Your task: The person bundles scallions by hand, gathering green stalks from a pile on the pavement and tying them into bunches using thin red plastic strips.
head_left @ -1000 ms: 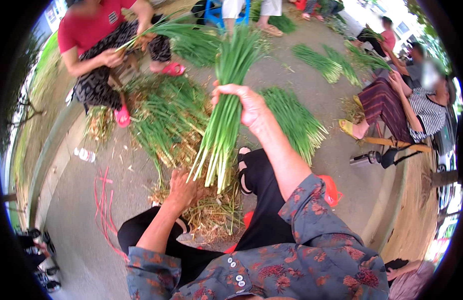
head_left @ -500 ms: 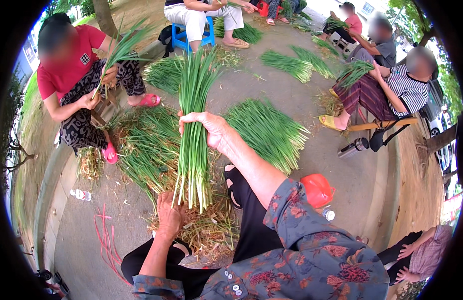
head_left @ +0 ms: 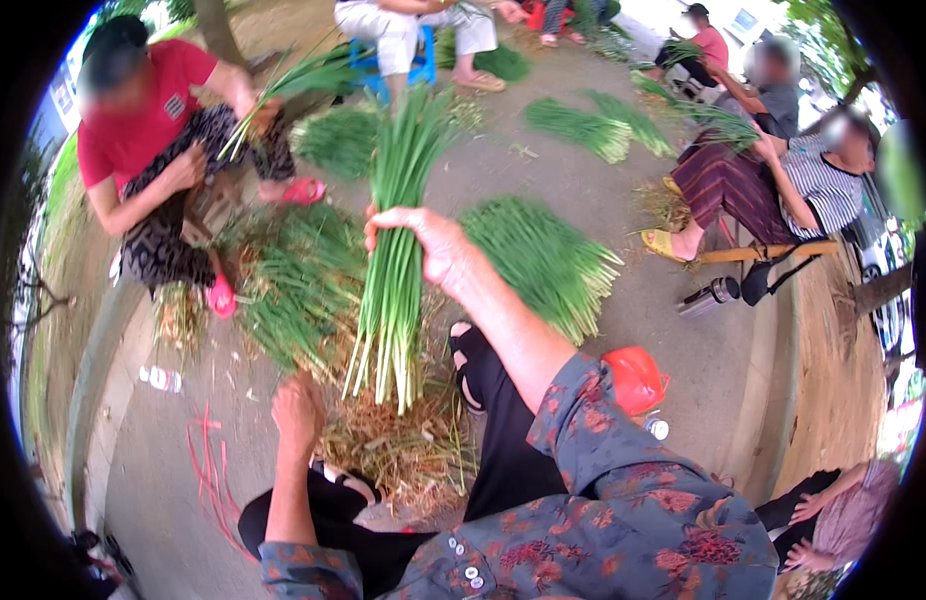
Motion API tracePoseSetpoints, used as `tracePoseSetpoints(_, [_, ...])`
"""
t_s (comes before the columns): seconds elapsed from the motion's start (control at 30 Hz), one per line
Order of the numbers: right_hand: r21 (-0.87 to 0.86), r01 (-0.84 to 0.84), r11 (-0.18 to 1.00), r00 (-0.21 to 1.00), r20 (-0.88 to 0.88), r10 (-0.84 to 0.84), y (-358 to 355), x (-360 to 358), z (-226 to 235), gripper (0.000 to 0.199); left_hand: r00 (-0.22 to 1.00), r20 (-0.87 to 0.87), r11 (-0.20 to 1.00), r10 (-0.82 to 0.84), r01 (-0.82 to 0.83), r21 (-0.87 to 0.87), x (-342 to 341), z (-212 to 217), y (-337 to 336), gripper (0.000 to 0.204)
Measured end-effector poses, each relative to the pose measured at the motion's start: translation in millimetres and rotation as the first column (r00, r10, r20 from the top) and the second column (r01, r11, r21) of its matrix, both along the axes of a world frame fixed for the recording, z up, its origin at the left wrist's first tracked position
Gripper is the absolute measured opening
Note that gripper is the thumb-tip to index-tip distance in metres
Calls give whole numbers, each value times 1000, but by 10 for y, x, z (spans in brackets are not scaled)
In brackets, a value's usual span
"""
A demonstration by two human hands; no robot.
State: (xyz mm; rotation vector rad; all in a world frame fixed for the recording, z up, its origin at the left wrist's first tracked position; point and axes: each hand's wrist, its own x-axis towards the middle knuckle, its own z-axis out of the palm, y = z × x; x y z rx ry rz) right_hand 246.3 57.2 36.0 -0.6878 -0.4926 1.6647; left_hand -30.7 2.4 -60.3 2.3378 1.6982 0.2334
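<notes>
My right hand [head_left: 428, 245] is wrapped round the middle of a thick bunch of Chinese chives [head_left: 391, 320], green leaves up and pale stem ends hanging down. Lower and to the left, my left hand [head_left: 298, 408] is closed in a fist, apart from the bunch; whatever its fingers hold, if anything, is hidden. Behind the left hand spreads a loose pile of unsorted chives [head_left: 301, 290] mixed with dry leaves. A neater heap of chives [head_left: 538, 260] lies right of the bunch. Straw-coloured trimmings [head_left: 403, 450] cover the ground between my feet.
Red plastic strips [head_left: 215, 485] and a bottle [head_left: 161, 379] lie at the left. A red plastic bag [head_left: 633, 380] sits at my right, with a steel flask [head_left: 708, 296] farther off. Co-workers sit around, including a person in a red shirt [head_left: 148, 115]. More chives [head_left: 578, 128] lie beyond.
My left hand has moved away from the stem ends, left and slightly down. The bunch in my right hand has stayed nearly in place. The red-shirted person's chives have tilted toward the right.
</notes>
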Motion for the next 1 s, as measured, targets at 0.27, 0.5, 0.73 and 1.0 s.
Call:
tracePoseSetpoints(0.27, [-71, -22, 997, 999, 47, 25, -21, -385, -95, 22, 532, 827, 931, 183, 177, -320, 272, 457, 119, 79])
tracePoseSetpoints(0.5, [-153, 191, 970, 965, 209, -157, -57, -827, -264, 18, 645, 750, 943, 148, 138, -304, 738, 503, -59, 90])
tracePoseSetpoints(0.73, [-80, -259, 963, 958, 103, 266, -8, -663, -217, 38, 287, 811, 679, 510, 446, -584, 605, 471, -57, 37])
tracePoseSetpoints(1.0, [-57, -438, 897, 893, 88, 441, -178, -832, -155, 63, 50, 788, 534, 613, 709, -460, 456, 600, -35, 36])
